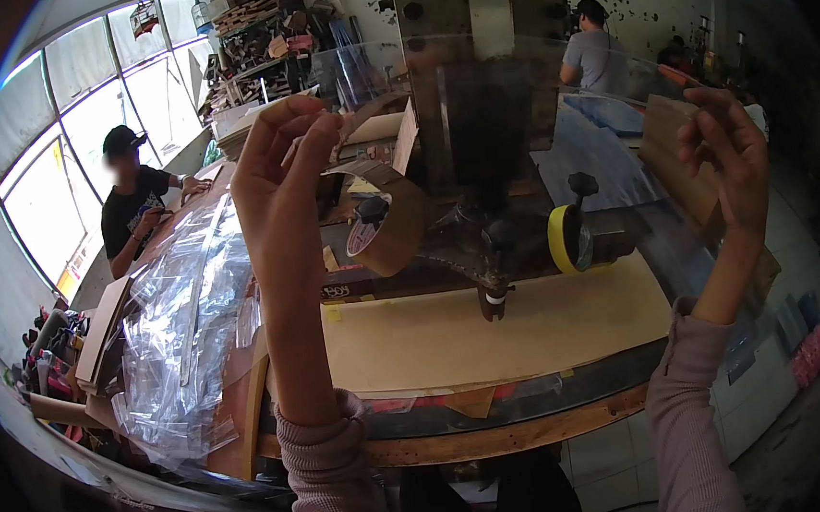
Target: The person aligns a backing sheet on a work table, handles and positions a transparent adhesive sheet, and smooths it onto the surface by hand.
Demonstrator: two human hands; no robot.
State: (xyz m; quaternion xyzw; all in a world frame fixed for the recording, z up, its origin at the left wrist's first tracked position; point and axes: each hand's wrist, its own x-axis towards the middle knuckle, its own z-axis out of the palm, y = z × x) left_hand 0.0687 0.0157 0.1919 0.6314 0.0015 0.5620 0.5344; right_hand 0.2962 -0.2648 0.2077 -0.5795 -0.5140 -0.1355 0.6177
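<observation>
Both hands are raised above the machine table, with a thin clear plastic sheet (357, 72) stretched between them. My left hand (280, 170) pinches the sheet's left edge between thumb and fingers. At the right, my right hand (727, 149) has its fingers curled together at the sheet's other edge. Beyond and below the sheet stand a dark metal press (486, 125), a roll of brown tape (389, 229) and a yellow ring-shaped roll (560, 239). A tan board (494, 341) lies flat under the press foot.
Crumpled clear plastic bags (181, 341) cover the left side table. A person in a black cap (126, 196) works behind them. Another person (592, 54) stands at the back right. Blue sheets (595, 155) and brown cardboard (676, 153) lie right of the press.
</observation>
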